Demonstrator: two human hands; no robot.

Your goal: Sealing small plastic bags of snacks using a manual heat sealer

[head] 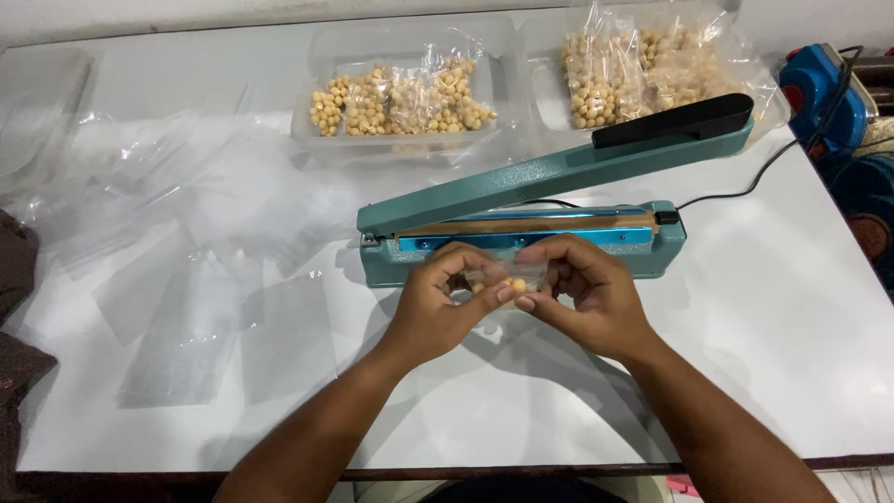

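At the centre of the frame both hands meet on a small clear bag holding a few pale yellow beads. The bag lies between the fingertips, its long axis running left to right across the frame, just in front of the sealer and below its raised arm. Neither hand is nearer: each has one end. The left hand pinches the left end between thumb and curled fingers, wrist bent inward; the right hand grasps the right end the same way, its fingertips tucked under the bag. Both forearms come up from the lower edge and converge (a narrow V). The sealer's open bar sits just above the bag in the frame, close but apart. Filled bags lie in two trays at the top; empty bags spread over the table at the left.
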